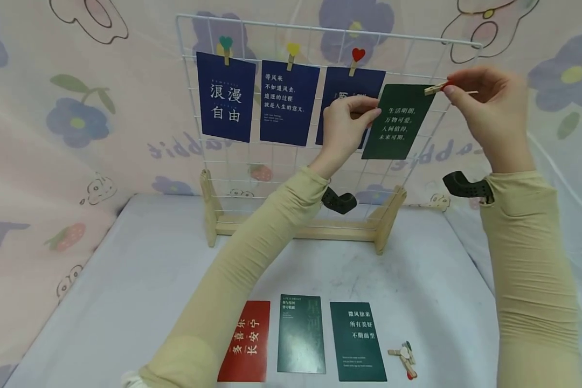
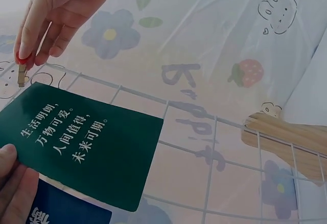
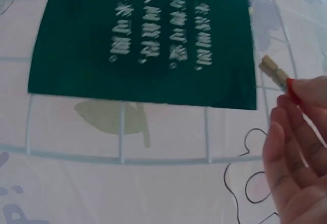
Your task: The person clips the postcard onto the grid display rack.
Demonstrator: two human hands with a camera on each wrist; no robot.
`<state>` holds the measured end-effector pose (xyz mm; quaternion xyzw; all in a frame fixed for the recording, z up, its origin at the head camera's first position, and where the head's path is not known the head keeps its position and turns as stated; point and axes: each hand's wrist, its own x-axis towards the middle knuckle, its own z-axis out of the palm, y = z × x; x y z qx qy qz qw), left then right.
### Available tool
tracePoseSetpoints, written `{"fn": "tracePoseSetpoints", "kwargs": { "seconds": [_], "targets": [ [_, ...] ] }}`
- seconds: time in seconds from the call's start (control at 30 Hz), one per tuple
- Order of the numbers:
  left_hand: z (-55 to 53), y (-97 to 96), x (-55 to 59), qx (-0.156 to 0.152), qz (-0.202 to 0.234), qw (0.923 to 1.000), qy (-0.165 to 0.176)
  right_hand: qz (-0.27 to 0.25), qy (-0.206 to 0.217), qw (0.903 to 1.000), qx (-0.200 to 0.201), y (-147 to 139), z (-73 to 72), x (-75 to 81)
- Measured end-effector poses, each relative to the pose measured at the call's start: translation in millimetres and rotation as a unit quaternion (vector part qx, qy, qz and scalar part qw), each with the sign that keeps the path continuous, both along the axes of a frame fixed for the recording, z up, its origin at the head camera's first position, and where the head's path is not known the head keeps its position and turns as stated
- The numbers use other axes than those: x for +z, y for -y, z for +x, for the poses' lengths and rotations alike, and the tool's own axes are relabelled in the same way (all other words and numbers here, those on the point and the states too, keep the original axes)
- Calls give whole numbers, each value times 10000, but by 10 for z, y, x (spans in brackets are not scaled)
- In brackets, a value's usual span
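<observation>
Cloth [image 1: 140,108] with flowers hangs behind the white desk [image 1: 150,253]. On the desk we see a rack [image 1: 339,233], wire on wooden feet. The left sleeve [image 1: 233,269] crosses our view. The left grip [image 1: 344,129] and the right grip [image 1: 497,116] are each closed to a small pinch. The left one has the green card [image 1: 400,121] by its left edge, in front of the rack, we think to keep its words and top right corner free. Three blue cards [image 1: 290,102] hang apart, perhaps so each can be seen, but hand and green card cover part of the third. On the desk lie two more green cards [image 1: 302,345] and a red card [image 1: 249,350], partly behind the sleeve. Heart pegs [image 1: 291,59] hold the blue cards. The right grip has a red-topped peg [image 1: 434,89] just beside that free corner. Loose pegs [image 1: 404,354] lie in a little heap; we cannot count them.
</observation>
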<state>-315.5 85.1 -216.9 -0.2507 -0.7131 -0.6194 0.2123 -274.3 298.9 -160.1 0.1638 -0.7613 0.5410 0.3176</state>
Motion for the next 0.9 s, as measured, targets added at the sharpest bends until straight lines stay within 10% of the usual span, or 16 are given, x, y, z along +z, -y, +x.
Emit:
{"fn": "tracePoseSetpoints", "kwargs": {
  "seconds": [0.9],
  "targets": [
    [71,-103,125,340,-209,9992,-14,845,-715,9919,-623,142,-172,210]
  ]
}}
